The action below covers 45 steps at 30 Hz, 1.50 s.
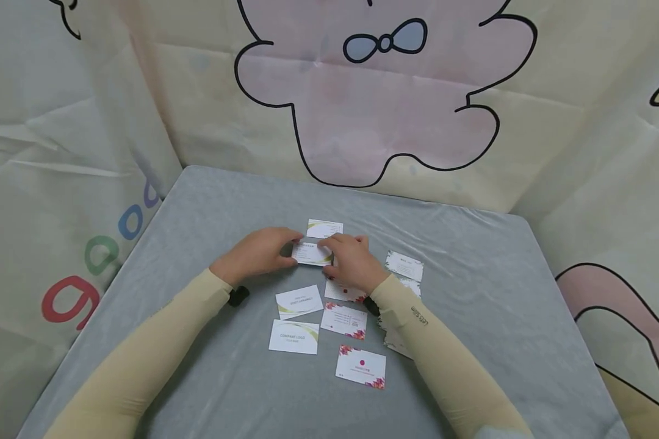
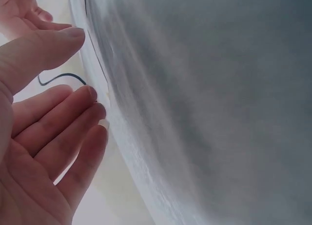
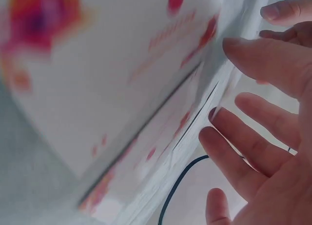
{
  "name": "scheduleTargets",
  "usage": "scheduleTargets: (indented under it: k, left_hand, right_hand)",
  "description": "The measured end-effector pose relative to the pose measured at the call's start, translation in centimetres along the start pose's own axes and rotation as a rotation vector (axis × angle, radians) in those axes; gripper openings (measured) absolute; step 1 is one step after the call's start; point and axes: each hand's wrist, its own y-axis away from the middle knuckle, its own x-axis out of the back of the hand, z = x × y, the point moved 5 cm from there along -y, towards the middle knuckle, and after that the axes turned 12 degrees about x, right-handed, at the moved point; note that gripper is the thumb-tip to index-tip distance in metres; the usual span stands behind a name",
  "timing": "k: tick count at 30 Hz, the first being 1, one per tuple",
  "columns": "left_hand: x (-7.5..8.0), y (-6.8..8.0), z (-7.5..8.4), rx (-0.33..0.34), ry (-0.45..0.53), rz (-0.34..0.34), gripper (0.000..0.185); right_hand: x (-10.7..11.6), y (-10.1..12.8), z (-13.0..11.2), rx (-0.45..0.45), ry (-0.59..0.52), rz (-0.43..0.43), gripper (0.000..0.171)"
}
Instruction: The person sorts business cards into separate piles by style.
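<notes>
A white card with a green swoosh (image 1: pixel 312 253) lies in the middle of the grey table (image 1: pixel 472 292), between my two hands. My left hand (image 1: pixel 260 250) touches its left end and my right hand (image 1: pixel 351 259) touches its right end. The left wrist view shows my left hand (image 2: pixel 48 112) with straight, spread fingers, the thumb apart above them and grey cloth beside them. In the right wrist view my right hand (image 3: pixel 263 137) also has straight fingers, whose tips meet the edges of blurred pink-flowered cards (image 3: pixel 97 88).
Another green-swoosh card (image 1: pixel 324 228) lies just beyond the hands and two more (image 1: pixel 296 317) lie nearer me. Pink-flowered cards (image 1: pixel 360 366) sit at centre front. Grey-patterned cards (image 1: pixel 404 266) lie beside my right forearm. Printed cloth walls (image 1: pixel 362 110) surround the table.
</notes>
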Motion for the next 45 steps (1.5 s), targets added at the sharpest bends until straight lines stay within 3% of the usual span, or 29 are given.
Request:
scheduleTargets:
  k: [9,17,23,34,45]
  left_hand:
    - [0.3,-4.9,0.2,0.02,0.038,-0.011,0.061]
    - [0.3,-7.1,0.4,0.066,0.023,-0.021,0.061]
    - [0.0,-8.0,0.4,0.048,0.001,-0.025,0.062]
    - [-0.2,-8.3,0.6,0.049,-0.026,-0.043,0.061]
    - [-0.3,-8.4,0.6,0.093,-0.044,-0.067,0.061]
  right_hand:
    - [1.0,-1.9,4.3,-0.123,-0.028,0.026,0.053]
    - [1.3,-3.0,6.2,-0.19,-0.101,0.021,0.056]
    - [1.3,-2.9,6.7,-0.219,-0.109,0.016,0.057]
    - [1.4,-2.9,6.8,-0.237,-0.119,0.013,0.057]
    - [1.5,-3.1,6.4,-0.257,-0.138,-0.015,0.056]
